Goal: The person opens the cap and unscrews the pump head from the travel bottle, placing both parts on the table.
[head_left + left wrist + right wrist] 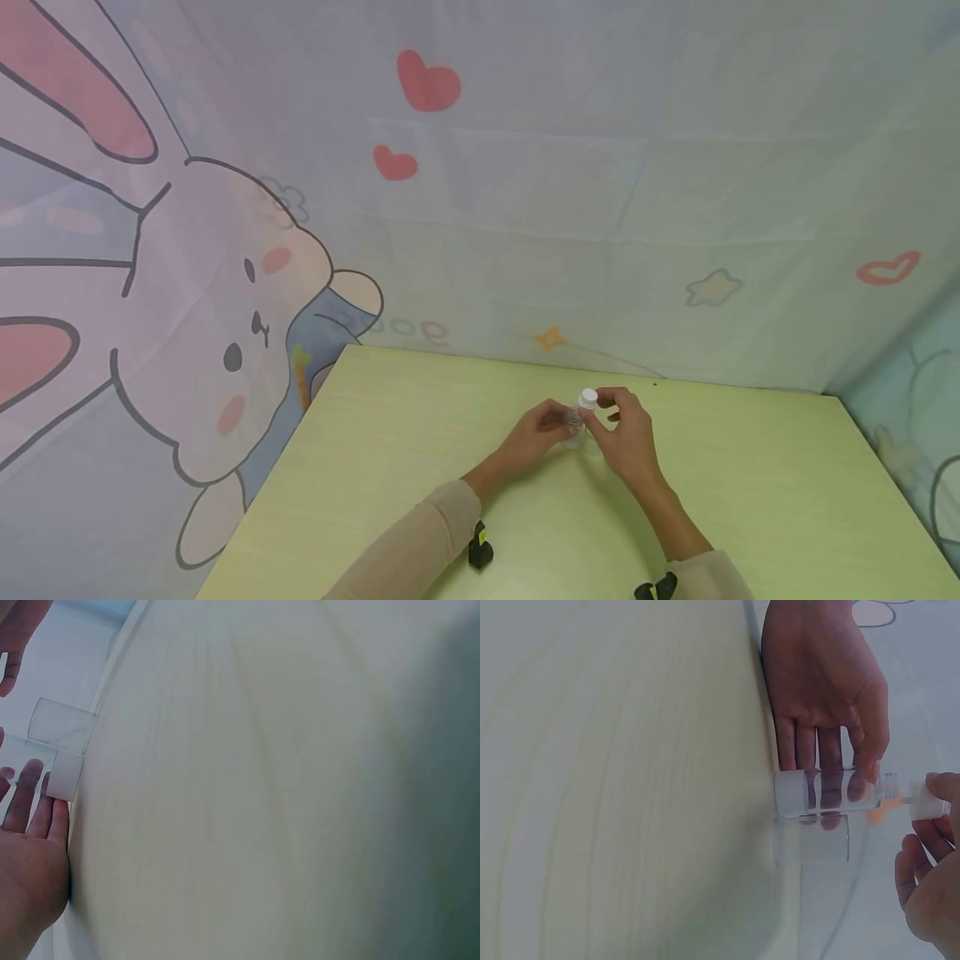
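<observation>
My left hand [528,437] holds a small clear bottle [847,791] upright on the table, its thumb near the shoulder and its fingers behind the body. The bottle's lower end is white, and its threaded neck shows bare. Just above the neck, my right hand [630,437] pinches a white pump top [928,801] between thumb and fingers. A short thin stem juts from the top towards the neck, with a gap between top and threads. Beside the bottle stands a clear cylindrical cover [814,841], apart from both hands; in the left wrist view the cover [61,726] looks hollow.
The pale yellow-green table [420,392] reaches back to a hanging cloth [525,208] printed with a rabbit and hearts. Another cloth [930,392] hangs along the right side. Black straps [480,546] sit at the wrists.
</observation>
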The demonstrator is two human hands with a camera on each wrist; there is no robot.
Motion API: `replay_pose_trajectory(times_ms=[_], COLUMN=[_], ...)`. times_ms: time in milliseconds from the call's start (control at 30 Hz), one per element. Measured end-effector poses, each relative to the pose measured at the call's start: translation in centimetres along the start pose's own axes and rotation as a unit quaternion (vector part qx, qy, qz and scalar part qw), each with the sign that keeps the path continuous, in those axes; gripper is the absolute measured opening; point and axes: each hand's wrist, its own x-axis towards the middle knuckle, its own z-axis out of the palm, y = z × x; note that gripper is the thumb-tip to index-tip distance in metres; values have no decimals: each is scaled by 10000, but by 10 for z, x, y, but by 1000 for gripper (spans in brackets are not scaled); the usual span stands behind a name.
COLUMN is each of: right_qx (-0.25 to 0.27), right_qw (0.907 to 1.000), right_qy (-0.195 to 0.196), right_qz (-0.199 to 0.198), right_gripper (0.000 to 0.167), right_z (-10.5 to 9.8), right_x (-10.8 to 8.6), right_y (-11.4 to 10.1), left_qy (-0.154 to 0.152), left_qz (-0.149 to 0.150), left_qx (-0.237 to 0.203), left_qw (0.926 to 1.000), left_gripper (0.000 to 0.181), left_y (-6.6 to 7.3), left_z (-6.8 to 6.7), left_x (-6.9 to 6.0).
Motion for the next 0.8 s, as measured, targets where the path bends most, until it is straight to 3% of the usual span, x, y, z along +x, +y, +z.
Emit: replay_pose_trajectory(times_ms=[800], right_qx=[2], right_qw=[9999], right_qy=[-26], right_qz=[141], right_gripper=[37], right_z=[-6], right_x=[-2], right_y=[1], left_qy=[46], left_qz=[5], left_qx=[163], left_qw=[9999], left_gripper=[26], left_y=[3], left_z=[1], left_x=[-1])
